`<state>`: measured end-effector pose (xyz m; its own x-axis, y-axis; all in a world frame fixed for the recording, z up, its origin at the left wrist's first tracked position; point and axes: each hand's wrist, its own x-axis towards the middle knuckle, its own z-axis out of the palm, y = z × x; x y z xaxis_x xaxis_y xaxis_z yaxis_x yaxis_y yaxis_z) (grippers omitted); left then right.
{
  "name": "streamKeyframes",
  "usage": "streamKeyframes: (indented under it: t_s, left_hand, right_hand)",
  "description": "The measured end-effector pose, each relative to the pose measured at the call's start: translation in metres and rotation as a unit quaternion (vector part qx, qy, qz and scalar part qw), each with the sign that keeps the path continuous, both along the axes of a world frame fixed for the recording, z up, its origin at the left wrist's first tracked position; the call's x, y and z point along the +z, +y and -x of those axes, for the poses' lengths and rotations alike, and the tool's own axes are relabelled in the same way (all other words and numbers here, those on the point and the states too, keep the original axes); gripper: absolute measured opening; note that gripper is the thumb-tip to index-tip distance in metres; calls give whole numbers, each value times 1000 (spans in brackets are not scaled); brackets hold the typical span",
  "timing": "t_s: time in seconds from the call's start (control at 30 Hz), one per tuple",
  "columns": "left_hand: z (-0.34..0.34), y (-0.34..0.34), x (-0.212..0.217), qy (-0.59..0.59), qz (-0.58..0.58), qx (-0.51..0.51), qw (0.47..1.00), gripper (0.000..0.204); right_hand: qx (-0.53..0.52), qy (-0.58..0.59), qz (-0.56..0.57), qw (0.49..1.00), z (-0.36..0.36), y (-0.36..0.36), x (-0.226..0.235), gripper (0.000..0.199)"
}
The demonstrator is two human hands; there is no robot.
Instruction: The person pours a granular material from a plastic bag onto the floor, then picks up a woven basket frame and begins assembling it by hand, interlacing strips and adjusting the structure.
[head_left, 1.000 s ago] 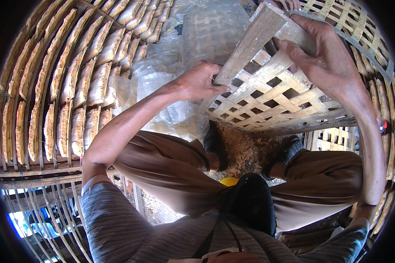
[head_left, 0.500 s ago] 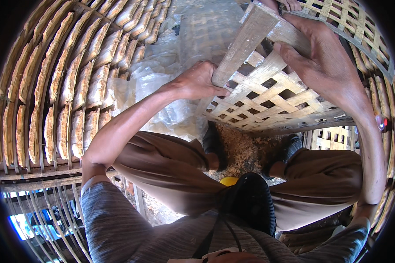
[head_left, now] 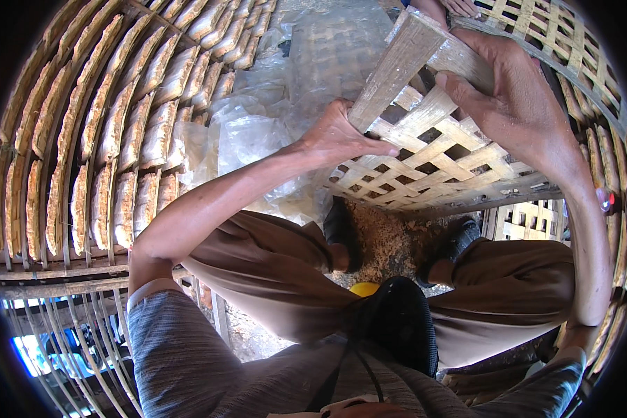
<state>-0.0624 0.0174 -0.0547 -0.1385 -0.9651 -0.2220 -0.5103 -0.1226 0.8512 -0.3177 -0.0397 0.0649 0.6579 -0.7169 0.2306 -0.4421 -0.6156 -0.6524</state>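
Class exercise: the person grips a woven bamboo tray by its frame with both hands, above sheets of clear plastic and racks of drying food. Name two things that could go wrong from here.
1. The woven tray is held tilted, the left hand and right hand gripping only its upper frame; it might slip.
2. The loose plastic sheets beside the person's feet could snag or slide underfoot.
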Motion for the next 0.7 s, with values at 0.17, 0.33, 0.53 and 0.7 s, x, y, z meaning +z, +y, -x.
streamKeyframes:
  t_s: [0.17, 0.33, 0.53, 0.7]
  left_hand:
    - [-26, -10, 10, -97, -47, -103, 989, 49]
    - [-53, -10, -16, 53, -50, -107, 992, 37]
    - [-23, 1, -11, -1, -11, -54, 998, 31]
    - [-22, -4, 12, -119, -17, -101, 988, 28]
  right_hand:
    - [2, -8, -22, 1000, 6, -4, -2, 42]
    - [-6, -23, -1, 1000, 8, -7, -11, 44]
    - [27, -58, 19, 998, 15, -21, -24, 45]
    - [6, -38, 12, 999, 12, -13, -15, 46]
